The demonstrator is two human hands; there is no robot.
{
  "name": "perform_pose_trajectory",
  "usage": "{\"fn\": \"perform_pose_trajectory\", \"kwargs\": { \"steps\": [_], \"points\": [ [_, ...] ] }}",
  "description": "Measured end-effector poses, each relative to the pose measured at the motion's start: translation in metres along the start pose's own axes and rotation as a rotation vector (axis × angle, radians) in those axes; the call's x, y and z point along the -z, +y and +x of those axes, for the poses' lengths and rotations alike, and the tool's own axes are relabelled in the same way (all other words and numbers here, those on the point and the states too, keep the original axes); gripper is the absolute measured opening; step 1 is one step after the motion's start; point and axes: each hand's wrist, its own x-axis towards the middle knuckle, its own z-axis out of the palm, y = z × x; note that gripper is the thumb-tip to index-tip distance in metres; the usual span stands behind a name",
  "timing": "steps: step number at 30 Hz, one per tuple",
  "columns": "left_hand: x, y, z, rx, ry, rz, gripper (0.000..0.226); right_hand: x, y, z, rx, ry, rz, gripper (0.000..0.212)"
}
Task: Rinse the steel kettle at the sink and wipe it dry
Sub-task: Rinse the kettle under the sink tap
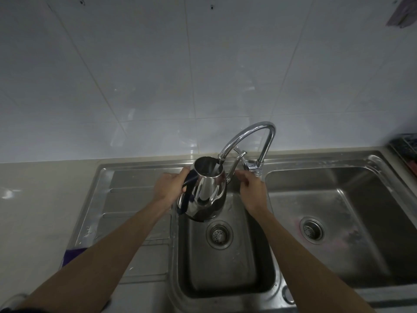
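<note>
Rinsing step in hand, by the look of it. Shiny steel kettle with a dark handle (206,190) held upright over the small middle basin of the stainless steel sink (225,267), open mouth right under the nozzle of the curved chrome tap (248,136). Left hand (169,188) clamped on the dark handle. Right hand (251,188) just beside the kettle's thin curved spout and close to the tap's lever; fingers curled, but touching either or closing on anything: cannot tell. No clear stream of water visible, so running or not: unsure.

Next move, as judged: lever worked to set or stop the flow, then water swirled inside and tipped out into the basin. Firm hold needed on the handle as the weight grows. Drying not yet begun.

Counted: one kettle, one tap, two basins with one round drain strainer each, one ribbed draining board at left, two hands. Purple cloth (72,254) at the board's near edge, likely for the wiping. Grey worktop (33,211) at far left.
</note>
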Motion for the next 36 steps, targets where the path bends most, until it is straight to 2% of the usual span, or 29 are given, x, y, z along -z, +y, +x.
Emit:
{"fn": "perform_pose_trajectory", "kwargs": {
  "steps": [11, 15, 19, 26, 30, 33, 36],
  "points": [
    [0.003, -0.008, 0.004, 0.008, -0.029, 0.005, 0.058, -0.002, 0.008, 0.005, -0.038, -0.023, 0.025, 0.044],
    [0.013, -0.013, 0.008, 0.022, -0.031, 0.01, 0.063, -0.003, 0.012, 0.017, -0.074, -0.058, 0.01, 0.04],
    [0.02, -0.011, 0.006, 0.01, -0.04, -0.027, 0.058, -0.004, 0.008, 0.045, -0.096, -0.086, -0.047, 0.032],
    [0.013, -0.009, 0.01, 0.033, -0.009, 0.033, 0.061, -0.02, 0.02, 0.115, -0.216, -0.337, -0.163, 0.046],
    [0.006, -0.006, 0.014, 0.042, 0.006, 0.076, 0.059, -0.027, 0.035, 0.139, -0.388, -0.432, -0.017, 0.041],
    [0.004, -0.003, 0.015, 0.043, -0.004, 0.072, 0.062, -0.028, 0.037, 0.145, -0.424, -0.462, 0.126, 0.033],
    [0.001, -0.002, 0.014, 0.025, -0.02, 0.06, 0.064, -0.027, 0.044, 0.152, -0.437, -0.45, 0.296, 0.043]
  ]
}}
